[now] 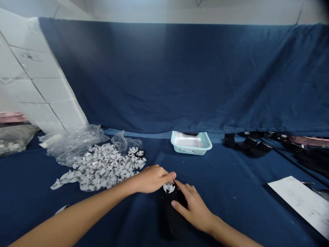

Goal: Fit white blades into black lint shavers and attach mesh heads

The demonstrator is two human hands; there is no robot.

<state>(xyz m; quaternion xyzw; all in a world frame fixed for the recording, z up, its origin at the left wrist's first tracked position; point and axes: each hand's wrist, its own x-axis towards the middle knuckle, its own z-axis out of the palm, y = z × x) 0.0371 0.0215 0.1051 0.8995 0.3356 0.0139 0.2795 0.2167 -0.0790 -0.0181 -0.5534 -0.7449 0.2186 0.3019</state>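
A long black item lies in front of me on the blue cloth, its exact kind not clear. On its far end sits a small white pronged piece. My left hand is closed at that far end, thumb stretched over the edge beside the white piece; its curled fingers are partly hidden. From the right, my right hand grips the black item, with thumb on top and fingers along its far side. A heap of similar white pieces lies left of my left hand.
Clear plastic bags lie behind the heap. A light-blue basket stands at the back middle, under a hanging blue curtain. Several black items lie back right. A white sheet is at the right, white boxes at the left.
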